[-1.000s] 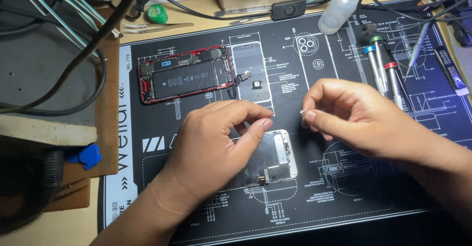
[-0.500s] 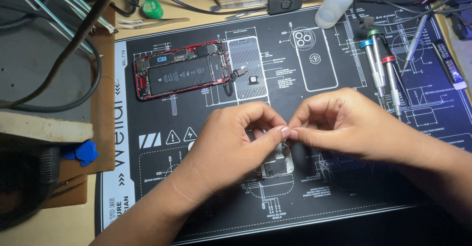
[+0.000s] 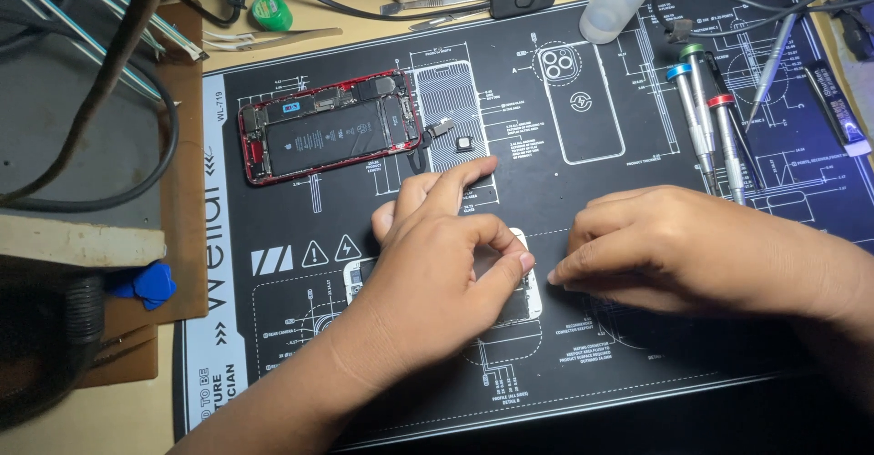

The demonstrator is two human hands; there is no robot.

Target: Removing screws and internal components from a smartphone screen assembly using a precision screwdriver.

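Two hands meet over white phone screen panel (image 3: 531, 302), flat on repair mat (image 3: 637, 346), long axis roughly left-right, mostly hidden under left hand (image 3: 437, 268). Left thumb and finger pinch narrow at panel's right edge; right hand (image 3: 674, 255) fingertips press just beside, grip contents unclear. Opened red phone (image 3: 328, 127) lies well apart, up-left.

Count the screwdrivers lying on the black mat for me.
3, side by side at the mat's upper right: blue-capped screwdriver, green-capped screwdriver, red-capped screwdriver. Others may be hidden under the cables.
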